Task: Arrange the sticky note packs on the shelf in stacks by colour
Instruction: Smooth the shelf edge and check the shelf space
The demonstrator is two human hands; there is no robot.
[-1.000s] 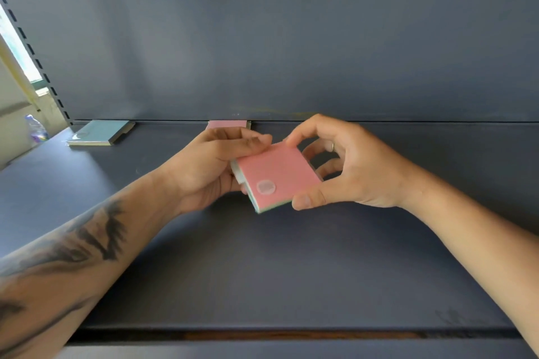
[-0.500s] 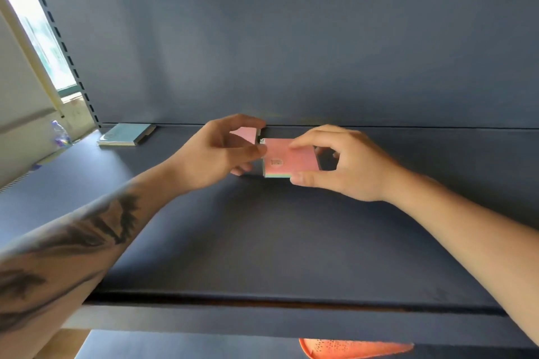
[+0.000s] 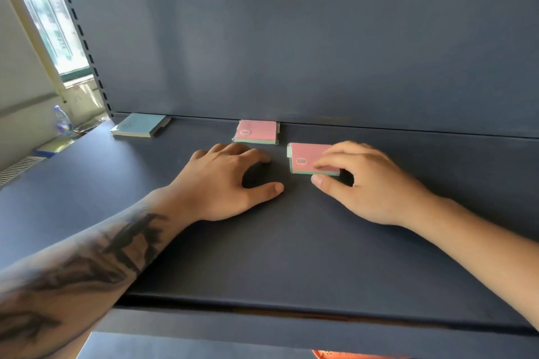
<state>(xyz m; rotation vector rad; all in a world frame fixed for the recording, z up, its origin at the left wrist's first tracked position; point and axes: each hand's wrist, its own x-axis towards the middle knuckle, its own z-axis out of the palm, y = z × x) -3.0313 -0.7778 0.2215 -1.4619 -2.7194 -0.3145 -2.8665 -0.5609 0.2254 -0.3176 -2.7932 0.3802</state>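
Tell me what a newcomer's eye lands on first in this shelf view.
Two pink sticky note packs stand out against the dark blue shelf: one pink pack lies by the back wall, and a second pink pack sits just right of it, under the fingers of the right hand. The left hand rests empty on the shelf, and a blue pack lies in the far left corner.

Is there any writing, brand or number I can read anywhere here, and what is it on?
No text is readable.
Round sticker on the rear pink pack: print too small to read.
Sticker on the front pink pack, under the right hand: dark lines, blurred.
Blue pack: faint mark, illegible.
Bottle by the window: label blurred.
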